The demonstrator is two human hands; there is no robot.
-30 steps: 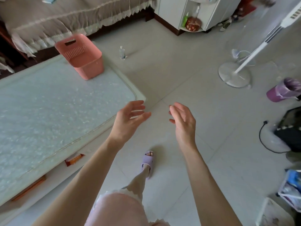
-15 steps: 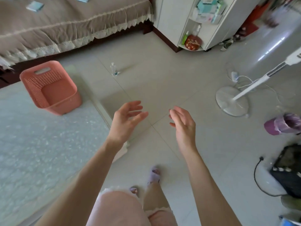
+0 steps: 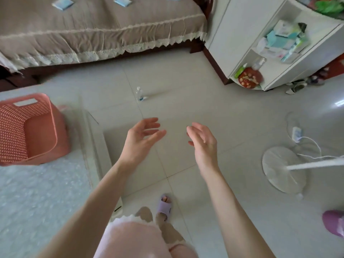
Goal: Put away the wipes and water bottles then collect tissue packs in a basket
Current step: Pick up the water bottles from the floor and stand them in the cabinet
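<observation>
Tissue packs [image 3: 62, 3] are lying on the bed [image 3: 93, 25], upper left, some cropped by the top edge. A basket [image 3: 55, 131] is sitting on the surface [image 3: 37, 192], cut off at left. A water bottle [image 3: 139, 94] is standing on the floor [image 3: 223, 118], upper centre. The left hand [image 3: 141, 138] and right hand [image 3: 202, 142] are hovering loosely spread, holding nothing.

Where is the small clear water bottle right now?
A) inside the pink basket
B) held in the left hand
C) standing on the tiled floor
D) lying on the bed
C: the water bottle stands upright on the floor, beyond the left hand and right hand, which are both open and hold nothing.
</observation>
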